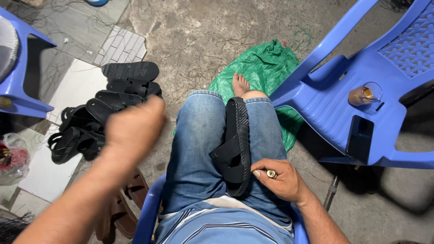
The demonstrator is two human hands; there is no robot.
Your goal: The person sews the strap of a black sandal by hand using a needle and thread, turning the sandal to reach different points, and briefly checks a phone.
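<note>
A black sandal [237,147] lies on its edge in my lap, wedged between my jeans-clad thighs. My right hand [278,178] rests against its near end, fingers curled, with a small brass-coloured thing pinched between thumb and finger. My left hand [134,128] is raised and blurred, stretched out to the left above a pile of black sandals [97,113] on the floor. Whether the left hand holds anything cannot be seen.
A blue plastic chair [361,90] stands at right with a glass of brown drink [364,94] and a dark phone [360,138] on its seat. A green plastic sheet [266,68] lies under my bare foot [240,84]. Brown sandals [124,203] lie beside my blue chair [147,212]. Another blue chair [20,77] stands far left.
</note>
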